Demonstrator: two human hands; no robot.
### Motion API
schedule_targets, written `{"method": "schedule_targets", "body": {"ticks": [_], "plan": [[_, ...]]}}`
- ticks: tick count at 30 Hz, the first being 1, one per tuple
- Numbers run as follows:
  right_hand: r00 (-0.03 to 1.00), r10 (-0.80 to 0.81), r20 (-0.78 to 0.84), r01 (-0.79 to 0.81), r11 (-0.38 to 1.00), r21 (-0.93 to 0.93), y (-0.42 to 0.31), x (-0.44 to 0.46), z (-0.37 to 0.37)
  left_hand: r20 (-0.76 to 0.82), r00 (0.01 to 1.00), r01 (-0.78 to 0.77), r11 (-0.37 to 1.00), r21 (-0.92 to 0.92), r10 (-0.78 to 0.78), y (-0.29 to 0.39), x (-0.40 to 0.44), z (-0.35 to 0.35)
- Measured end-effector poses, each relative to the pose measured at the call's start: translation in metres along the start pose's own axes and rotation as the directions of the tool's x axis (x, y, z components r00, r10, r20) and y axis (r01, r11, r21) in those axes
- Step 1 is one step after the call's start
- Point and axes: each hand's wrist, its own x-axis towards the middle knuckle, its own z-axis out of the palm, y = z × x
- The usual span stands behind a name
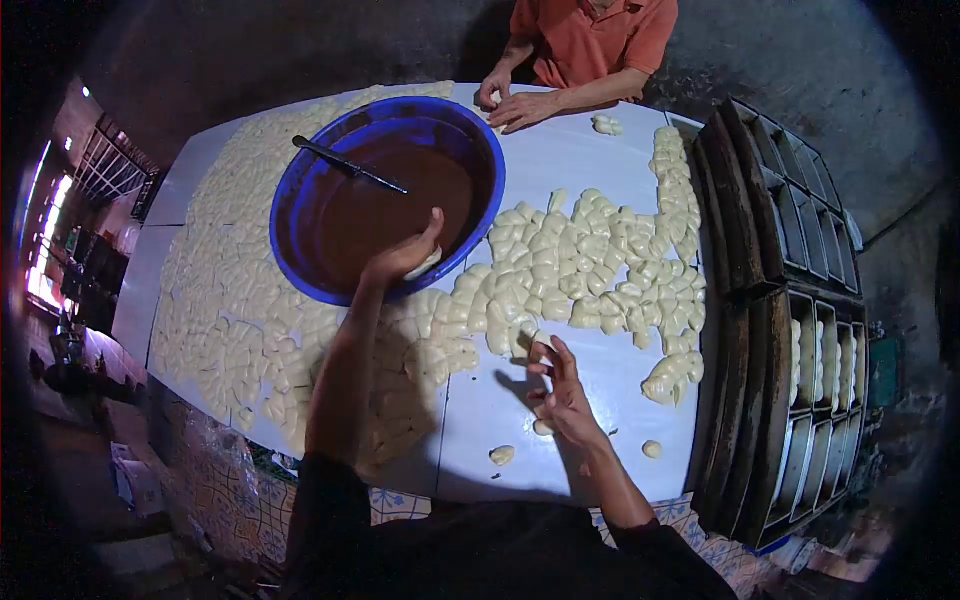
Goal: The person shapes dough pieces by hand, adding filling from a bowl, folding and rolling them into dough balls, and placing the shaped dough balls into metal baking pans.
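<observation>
My left hand (405,257) is at the near rim of a blue basin (284,245) of brown filling, its fingers curled round a pale dough piece (424,265). A dark-handled knife or spatula (350,165) lies across the basin. Over the white table, my right hand (562,400) has its fingers bent and apart. One pale piece (541,340) is by its fingertips, and another (542,427) shows beside the palm. Many flattened dough pieces (540,270) lie just beyond it.
More dough pieces (220,300) cover the left of the table (540,460). Two small lumps lie near the front edge. Stacked metal pans (800,240) stand along the right, some holding dough. Across the table, a person in an orange shirt (600,45) handles dough.
</observation>
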Motion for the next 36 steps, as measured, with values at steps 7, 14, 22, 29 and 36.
{"method": "schedule_targets", "body": {"ticks": [7, 14, 22, 29, 36], "plan": [[0.998, -0.042, -0.051, 0.051, 0.981, 0.188, 0.012, 0.008, 0.013, -0.551, 0.825, -0.36, 0.867, -0.345, 0.124, 0.034, -0.089, 0.067], [0.921, 0.259, -0.29, -0.17, 0.939, 0.3, 0.002, -0.02, 0.032, -0.052, 0.993, -0.042, 0.096, -0.994, -0.106, 0.052, -0.192, 0.159], [0.891, -0.44, -0.11, 0.296, 0.747, -0.595, -0.02, -0.076, 0.026, -0.216, 0.961, -0.276, 0.675, -0.684, 0.173, 0.04, -0.24, 0.205], [0.915, -0.404, 0.002, 0.29, 0.651, -0.701, -0.025, -0.114, 0.026, -0.01, 0.999, 0.02, 0.644, -0.764, -0.043, 0.057, -0.262, 0.216], [0.954, -0.101, -0.283, -0.058, 0.861, -0.505, -0.003, -0.126, -0.002, -0.236, 0.926, -0.372, 0.611, -0.698, 0.295, 0.042, -0.259, 0.256]]}}
